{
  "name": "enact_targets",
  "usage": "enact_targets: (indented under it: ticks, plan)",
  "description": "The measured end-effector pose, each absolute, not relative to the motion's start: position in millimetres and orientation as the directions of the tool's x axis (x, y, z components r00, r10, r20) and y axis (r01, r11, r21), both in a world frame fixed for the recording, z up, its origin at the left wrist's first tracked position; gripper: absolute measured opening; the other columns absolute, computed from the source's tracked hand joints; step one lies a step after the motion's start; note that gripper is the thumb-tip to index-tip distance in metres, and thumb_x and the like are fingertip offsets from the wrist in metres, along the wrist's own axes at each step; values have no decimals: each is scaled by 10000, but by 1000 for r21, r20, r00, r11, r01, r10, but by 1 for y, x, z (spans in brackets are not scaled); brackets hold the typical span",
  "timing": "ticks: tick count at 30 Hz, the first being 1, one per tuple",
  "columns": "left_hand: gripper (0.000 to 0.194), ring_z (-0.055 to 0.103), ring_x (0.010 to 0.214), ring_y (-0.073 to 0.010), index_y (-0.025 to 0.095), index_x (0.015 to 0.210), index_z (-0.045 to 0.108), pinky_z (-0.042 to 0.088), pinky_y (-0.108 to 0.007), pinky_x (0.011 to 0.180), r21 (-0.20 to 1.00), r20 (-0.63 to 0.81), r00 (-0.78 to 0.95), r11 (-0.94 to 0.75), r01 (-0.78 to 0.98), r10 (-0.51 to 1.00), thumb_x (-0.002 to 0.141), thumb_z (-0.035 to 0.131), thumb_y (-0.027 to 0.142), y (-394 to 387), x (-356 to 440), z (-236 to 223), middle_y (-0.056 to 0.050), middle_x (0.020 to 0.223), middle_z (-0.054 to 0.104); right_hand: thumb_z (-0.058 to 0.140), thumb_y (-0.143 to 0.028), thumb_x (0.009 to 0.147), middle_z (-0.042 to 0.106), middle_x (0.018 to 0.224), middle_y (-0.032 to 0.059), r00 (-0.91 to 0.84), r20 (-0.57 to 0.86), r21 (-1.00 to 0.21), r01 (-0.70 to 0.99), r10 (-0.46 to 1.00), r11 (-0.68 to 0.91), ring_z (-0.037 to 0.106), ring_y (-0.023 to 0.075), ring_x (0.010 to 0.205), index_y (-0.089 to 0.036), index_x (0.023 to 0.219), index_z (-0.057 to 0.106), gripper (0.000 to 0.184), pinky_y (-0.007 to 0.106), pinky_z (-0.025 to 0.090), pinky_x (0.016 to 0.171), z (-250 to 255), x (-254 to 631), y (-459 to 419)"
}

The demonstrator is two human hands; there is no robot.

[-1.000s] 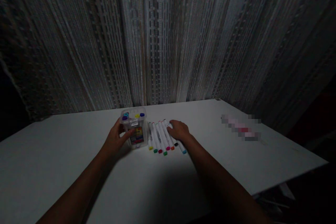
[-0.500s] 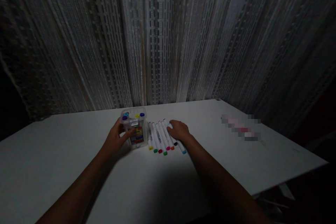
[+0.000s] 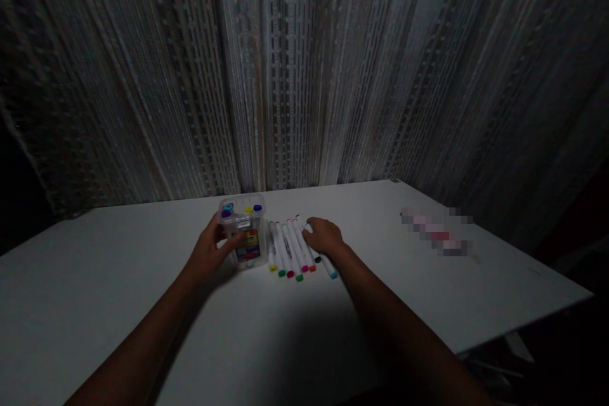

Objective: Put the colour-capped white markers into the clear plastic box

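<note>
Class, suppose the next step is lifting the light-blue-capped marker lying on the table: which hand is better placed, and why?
Probably the right hand: it already lies over the upper part of the light-blue-capped marker. The left hand is occupied, gripping the clear box.

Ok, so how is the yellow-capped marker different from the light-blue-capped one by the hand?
The yellow-capped marker has a yellow end, while the light-blue-capped marker has a light blue one. The yellow one lies right beside the clear box; the light-blue one lies partly under the right hand. The light-blue one slants more than the yellow one. Both have white barrels and lie on the table.
</note>
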State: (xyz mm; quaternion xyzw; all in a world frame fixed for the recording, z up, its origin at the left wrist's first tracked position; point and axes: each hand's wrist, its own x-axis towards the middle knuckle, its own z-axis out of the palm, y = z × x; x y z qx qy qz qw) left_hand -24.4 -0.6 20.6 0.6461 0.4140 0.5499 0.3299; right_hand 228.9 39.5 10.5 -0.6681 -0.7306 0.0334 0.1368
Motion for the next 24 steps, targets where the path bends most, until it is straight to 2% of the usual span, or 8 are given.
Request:
enact_targets:
  ticks: [24]
  plan:
    - [504, 620, 907, -259, 163, 1032, 531, 492, -403, 816, 879, 443, 52, -446, 168, 895, 653, 690, 457, 0, -24, 21, -86, 1008, 642, 437, -365, 802, 630, 1114, 67, -54, 124, -242, 967, 991, 83, 575, 216, 1017, -226, 1125, 568, 375, 302, 422, 809, 12, 229, 38]
